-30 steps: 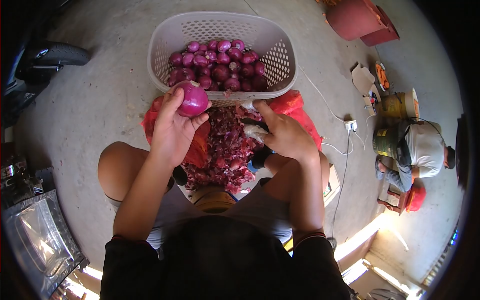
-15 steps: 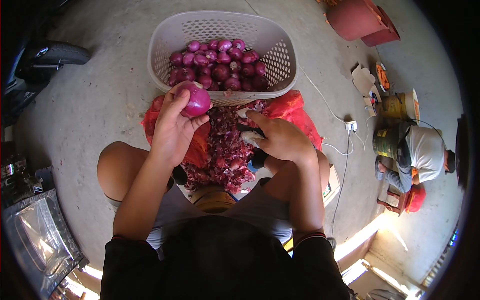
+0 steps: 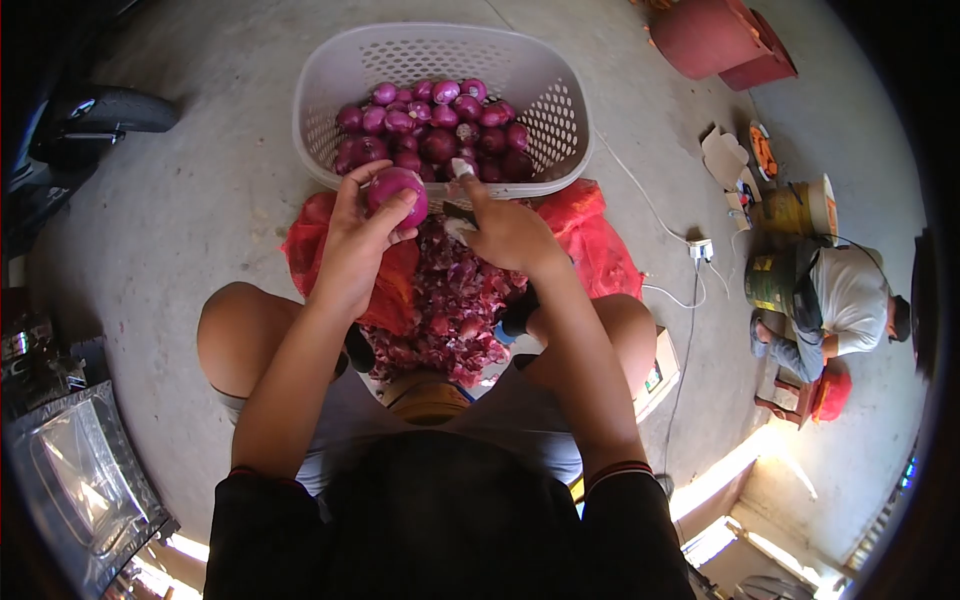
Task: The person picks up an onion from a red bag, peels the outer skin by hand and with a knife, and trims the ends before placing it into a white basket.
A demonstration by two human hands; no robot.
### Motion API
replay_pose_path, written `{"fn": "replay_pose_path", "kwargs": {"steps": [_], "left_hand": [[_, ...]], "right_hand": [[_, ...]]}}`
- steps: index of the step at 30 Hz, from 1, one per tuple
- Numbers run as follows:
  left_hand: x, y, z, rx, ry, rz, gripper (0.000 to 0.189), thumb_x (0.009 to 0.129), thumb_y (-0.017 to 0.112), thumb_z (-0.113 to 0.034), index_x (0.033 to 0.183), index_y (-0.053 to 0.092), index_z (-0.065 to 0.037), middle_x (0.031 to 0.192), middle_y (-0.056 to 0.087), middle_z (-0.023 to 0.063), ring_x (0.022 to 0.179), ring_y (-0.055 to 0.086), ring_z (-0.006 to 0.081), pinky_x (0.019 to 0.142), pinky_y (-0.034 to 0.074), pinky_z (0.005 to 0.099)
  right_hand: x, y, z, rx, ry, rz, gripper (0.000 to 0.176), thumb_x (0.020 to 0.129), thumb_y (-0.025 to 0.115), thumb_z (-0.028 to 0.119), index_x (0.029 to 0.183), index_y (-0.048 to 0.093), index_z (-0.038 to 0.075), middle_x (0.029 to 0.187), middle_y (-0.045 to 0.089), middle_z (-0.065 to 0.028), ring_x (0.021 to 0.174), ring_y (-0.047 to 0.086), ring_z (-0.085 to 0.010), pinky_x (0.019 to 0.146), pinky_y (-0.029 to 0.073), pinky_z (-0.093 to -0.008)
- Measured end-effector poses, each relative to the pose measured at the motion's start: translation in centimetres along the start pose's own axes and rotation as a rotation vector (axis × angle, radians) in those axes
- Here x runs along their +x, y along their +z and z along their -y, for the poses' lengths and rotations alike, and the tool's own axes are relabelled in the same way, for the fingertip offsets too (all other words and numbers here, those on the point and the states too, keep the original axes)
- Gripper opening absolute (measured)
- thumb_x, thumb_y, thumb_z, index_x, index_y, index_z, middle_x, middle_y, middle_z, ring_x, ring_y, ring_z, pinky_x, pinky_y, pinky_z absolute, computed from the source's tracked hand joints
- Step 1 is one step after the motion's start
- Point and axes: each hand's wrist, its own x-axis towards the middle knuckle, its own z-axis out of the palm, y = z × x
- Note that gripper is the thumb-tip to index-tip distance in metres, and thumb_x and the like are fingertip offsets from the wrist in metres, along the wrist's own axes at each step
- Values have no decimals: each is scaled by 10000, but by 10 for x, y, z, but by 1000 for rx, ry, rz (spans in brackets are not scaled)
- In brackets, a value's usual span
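Observation:
My left hand (image 3: 362, 235) grips a peeled red onion (image 3: 405, 192), fingers behind it and thumb across its near side. Close to its right, my right hand (image 3: 512, 232) has its index finger stretched toward the basket, with white wrapping on the index finger and thumb. Between them shows the dark, narrow blade of what looks like a small knife (image 3: 461, 213), its handle hidden in the palm. Below both hands lies a heap of red onion skins (image 3: 450, 310) on red mesh sacking (image 3: 592, 240). A grey perforated basket (image 3: 325, 62) ahead holds many shiny purple onions (image 3: 437, 147).
A white cable runs along the concrete floor to a power strip (image 3: 701, 250) on the right. Farther right, another person (image 3: 848, 300) sits bent over beside buckets (image 3: 785, 212). Red tubs (image 3: 710, 40) stand back right; a tyre (image 3: 120, 107) is at left.
My right hand has moved up and left, nearer the onion and the basket rim. My left hand has shifted slightly right, turning the onion so its pale end no longer faces up.

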Motion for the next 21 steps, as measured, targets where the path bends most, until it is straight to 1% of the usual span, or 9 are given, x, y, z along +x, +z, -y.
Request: {"fn": "replay_pose_path", "kwargs": {"steps": [1,4,5,8,11,14,17,19,21], "left_hand": [[0,0,-1,9,-4,-5,437,878,595,-162,1263,405,-79,1173,512,64,978,544,138,784,477,296],[4,-3,0,10,10,-31,443,875,597,-154,1267,402,-85,1160,519,68,976,547,138,784,477,296],[6,-5,1,28,13,-48,446,873,600,-152,1267,403,-87,1155,521,68,977,547,137,786,477,295],[12,-10,3,79,16,-76,458,860,617,-151,1266,412,-94,1145,526,69,977,548,134,792,475,290],[17,-11,6,133,15,-66,480,839,648,-168,1262,432,-96,1140,532,69,978,553,135,796,477,282],[22,-5,9,188,28,-57,503,818,677,-188,1258,452,-94,1136,538,70,988,557,140,791,484,277],[32,-1,12,254,38,-73,519,808,691,-202,1258,457,-91,1142,539,74,1002,558,146,786,493,280],[40,0,14,303,46,-85,526,810,691,-208,1262,450,-89,1150,535,79,1010,559,149,789,499,285],[50,0,18,215,42,-74,572,814,689,-214,1296,414,-74,1171,524,88,1031,552,156,827,494,298]], "right_hand": [[7,6,2,37,27,49,706,841,569,351,1380,251,24,999,618,-254,935,596,-406,824,458,-474],[3,4,18,-91,159,268,697,839,552,357,1379,277,13,1000,617,-266,946,610,-376,838,462,-474],[-1,3,19,-94,147,264,632,843,542,354,1361,338,55,1010,623,-245,943,611,-374,830,463,-476],[-18,-11,25,-59,33,301,544,843,539,345,1305,416,86,1005,632,-216,926,612,-376,809,465,-478],[-27,-15,20,1,40,304,475,834,550,343,1237,476,103,983,638,-200,910,610,-379,790,465,-482],[-33,-15,12,52,-5,225,484,826,566,332,1222,465,72,939,634,-223,892,609,-383,774,463,-485],[-34,-19,11,47,-4,190,506,819,584,325,1222,446,51,905,631,-236,882,608,-388,759,463,-485],[-35,-25,13,68,-41,173,513,822,590,320,1221,436,38,886,626,-248,870,606,-396,751,460,-488],[-36,-30,14,80,-60,155,520,826,593,322,1222,426,30,874,623,-255,862,604,-402,745,459,-490]]}}
